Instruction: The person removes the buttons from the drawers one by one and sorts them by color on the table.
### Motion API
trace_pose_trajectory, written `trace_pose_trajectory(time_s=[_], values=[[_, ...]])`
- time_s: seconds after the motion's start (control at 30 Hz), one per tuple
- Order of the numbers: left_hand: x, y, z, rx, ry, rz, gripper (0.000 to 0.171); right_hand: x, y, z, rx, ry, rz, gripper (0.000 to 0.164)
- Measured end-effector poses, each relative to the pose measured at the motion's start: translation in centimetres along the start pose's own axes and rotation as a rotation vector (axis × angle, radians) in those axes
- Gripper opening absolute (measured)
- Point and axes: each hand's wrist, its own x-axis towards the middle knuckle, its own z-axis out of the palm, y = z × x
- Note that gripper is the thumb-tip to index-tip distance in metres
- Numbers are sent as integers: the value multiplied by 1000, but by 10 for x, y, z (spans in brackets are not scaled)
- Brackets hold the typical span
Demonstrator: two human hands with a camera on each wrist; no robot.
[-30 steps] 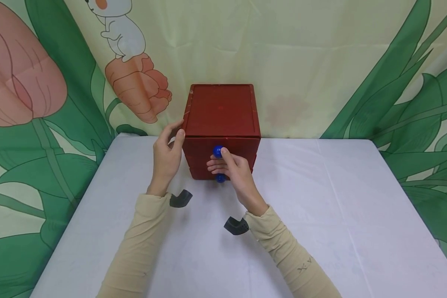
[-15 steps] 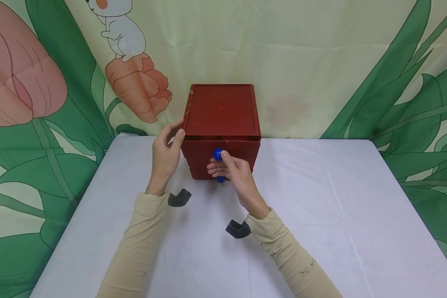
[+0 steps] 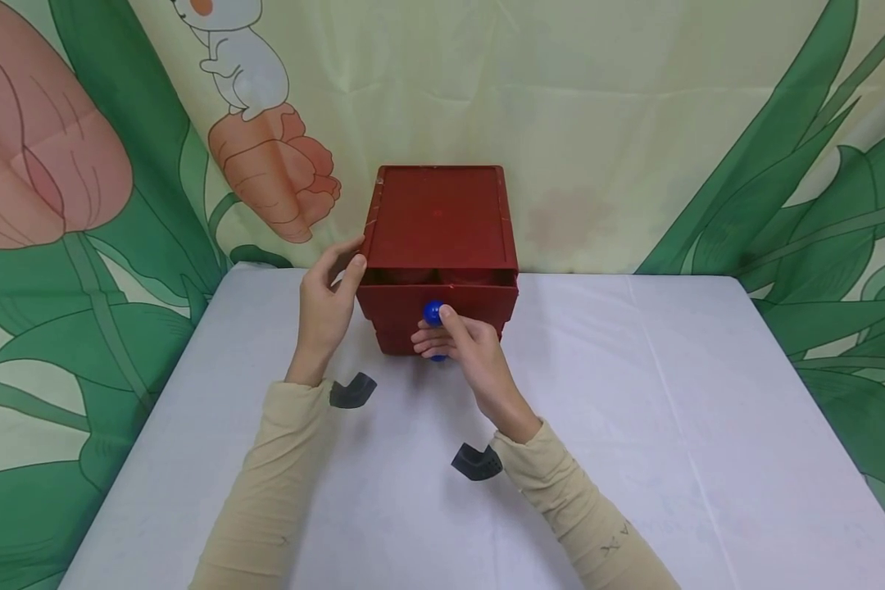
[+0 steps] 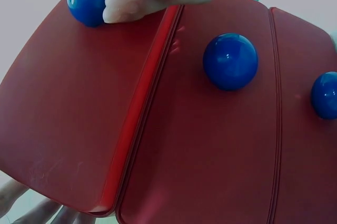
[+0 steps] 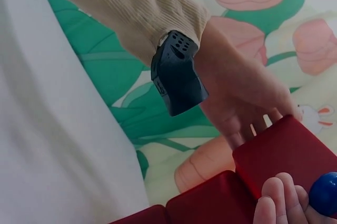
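A red drawer box (image 3: 437,215) stands at the far edge of the table, its top drawer (image 3: 479,301) pulled out a little. My right hand (image 3: 472,344) pinches that drawer's round blue knob (image 3: 433,312) between thumb and fingers. Against the box's left side rests my left hand (image 3: 328,307), fingers and thumb extended near the front corner. In the left wrist view the middle knob (image 4: 230,61) and the lowest knob (image 4: 325,95) sit on drawers that look closed. Rounded reddish shapes show through the gap; I cannot tell what they are.
The box stands on a white-covered table (image 3: 634,426). Behind it hangs a printed cloth (image 3: 597,123) with leaves, tulips and a rabbit on a carrot. A black wrist mount (image 3: 353,391) sticks out from the left sleeve, another mount (image 3: 477,462) from the right.
The top drawer has come out from flush toward me, opening a gap under the box's top. My right hand has drawn back with the knob. My left hand has stayed nearly still.
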Motion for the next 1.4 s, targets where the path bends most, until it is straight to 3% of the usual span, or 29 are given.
trace_pose_trajectory(time_s=[0.3, 0.53, 1.4], values=[[-1, 3, -1, -27, -26, -17, 37, -5, 0, -1, -5, -13, -14, 48], [-9, 38, -2, -10, -49, -33, 38, -8, -1, -2, -11, -23, -10, 49], [-7, 27, -5, -63, -59, -16, 38, -22, -4, -2, -42, -68, 12, 51]])
